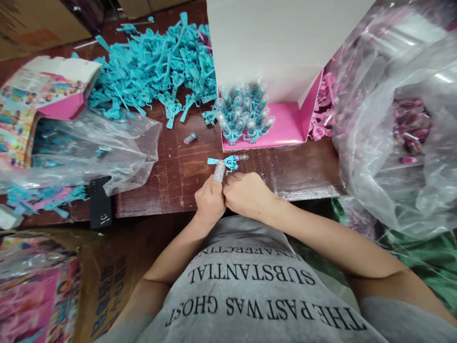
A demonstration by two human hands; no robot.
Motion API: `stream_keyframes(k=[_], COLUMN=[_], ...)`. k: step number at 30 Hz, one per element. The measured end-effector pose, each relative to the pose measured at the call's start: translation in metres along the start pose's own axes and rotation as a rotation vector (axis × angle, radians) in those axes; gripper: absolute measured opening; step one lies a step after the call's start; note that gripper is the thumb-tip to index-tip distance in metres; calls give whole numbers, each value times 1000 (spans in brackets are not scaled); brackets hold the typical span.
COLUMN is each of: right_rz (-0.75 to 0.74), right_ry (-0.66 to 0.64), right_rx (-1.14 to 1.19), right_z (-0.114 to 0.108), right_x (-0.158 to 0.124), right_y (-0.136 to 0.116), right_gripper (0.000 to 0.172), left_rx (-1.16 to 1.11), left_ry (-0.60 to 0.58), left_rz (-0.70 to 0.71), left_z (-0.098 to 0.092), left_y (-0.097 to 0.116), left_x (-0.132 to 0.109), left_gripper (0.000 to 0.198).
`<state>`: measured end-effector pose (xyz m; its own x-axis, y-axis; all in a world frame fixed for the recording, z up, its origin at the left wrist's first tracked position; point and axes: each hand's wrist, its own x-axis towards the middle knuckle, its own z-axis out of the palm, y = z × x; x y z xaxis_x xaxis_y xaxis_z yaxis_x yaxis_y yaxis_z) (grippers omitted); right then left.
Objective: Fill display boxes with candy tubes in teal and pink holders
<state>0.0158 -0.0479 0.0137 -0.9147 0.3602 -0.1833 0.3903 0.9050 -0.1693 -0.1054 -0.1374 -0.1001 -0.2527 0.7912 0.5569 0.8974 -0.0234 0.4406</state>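
Both hands meet at the table's near edge around one small teal plastic toy piece (228, 162) with a clear capsule at its right end. My left hand (210, 199) is closed on it, its taped fingertip pressed on the piece. My right hand (246, 193) is closed too, gripping the same piece from the right. Just beyond, a pink-floored white display box (285, 128) holds several finished teal pieces with capsules (244, 112), standing in a cluster.
A big heap of teal plastic parts (157, 66) lies at the back left. One loose capsule (190, 138) rests on the wooden table (178, 166). Clear plastic bags (400, 133) sit right and left; a black phone (100, 202) lies near the left edge.
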Motion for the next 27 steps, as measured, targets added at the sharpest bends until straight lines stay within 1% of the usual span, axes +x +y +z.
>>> stream_keyframes(k=[2,4,6,9,10,12,14,16,17,18,19,20,22,23,24,25,27], right_rz=[-10,21,118,328,383,430,419,389,375,362,346,327,269,233,200,175,164], right_ry=[-3,28,115,265,281,264,250,277,296,315,330,340,342,339,341,353,404], right_rx=[2,14,13,-28,-44,-55,-15,97,173,252,328,397,516,568,608,624,551], right_z=[2,6,13,30,36,49,60,68,70,72,72,72,68,66,64,62,60], right_x=[-6,-11,-15,-14,-12,-9,-7,-11,-14,-19,-23,-28,-35,-38,-40,-42,-44], right_y=[4,13,28,52,59,69,74,76,77,78,78,79,79,79,78,77,76], right_gripper=[20,22,27,33,34,36,35,32,31,30,30,31,31,30,30,29,28], left_rx=[90,122,112,113,117,120,108,62,44,48,79,132,245,264,250,211,88], left_ry=[-60,-105,-165,-336,-386,-450,-461,-434,-404,-367,-324,-284,-218,-202,-207,-236,-351], left_rz=[31,68,111,191,223,294,339,369,382,399,425,463,556,598,630,644,613], left_z=[-4,-7,-8,-4,-1,3,4,0,-5,-10,-16,-22,-31,-33,-33,-32,-28], left_y=[0,-4,-11,-24,-28,-34,-38,-39,-39,-38,-36,-34,-31,-31,-31,-32,-34], left_x=[9,21,35,50,52,53,51,49,48,49,50,52,57,61,65,68,74], left_gripper=[23,27,31,38,38,38,38,35,35,40,44,44,30,23,21,23,25])
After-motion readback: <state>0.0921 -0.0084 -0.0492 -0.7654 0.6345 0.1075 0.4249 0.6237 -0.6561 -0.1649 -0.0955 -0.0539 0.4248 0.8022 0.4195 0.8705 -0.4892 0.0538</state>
